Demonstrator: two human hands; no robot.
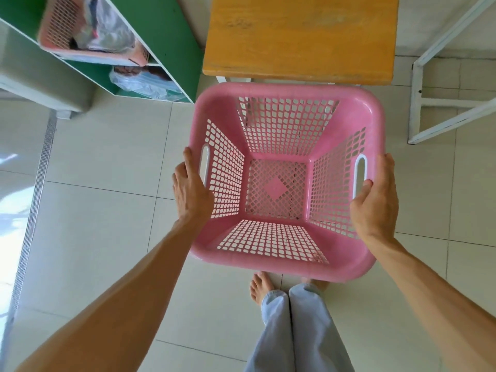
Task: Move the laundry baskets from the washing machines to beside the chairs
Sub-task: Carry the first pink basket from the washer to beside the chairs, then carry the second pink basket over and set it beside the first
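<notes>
An empty pink plastic laundry basket (284,181) with perforated walls is held above the tiled floor, right in front of me. My left hand (189,191) grips its left rim beside the handle slot. At the opposite rim, my right hand (375,197) clasps the basket next to the other handle slot. A wooden seat with a yellow-orange top (300,36) stands just beyond the basket's far rim. Another pink basket (64,25) holding bagged clothes sits in a shelf at the upper left.
A green shelf unit with white edges (161,36) stands at the upper left, with plastic bags (145,81) in its lower compartment. A white metal frame (440,103) is at the right. My bare feet and pale trousers (292,318) are below the basket. A floor drain strip (35,197) runs along the left.
</notes>
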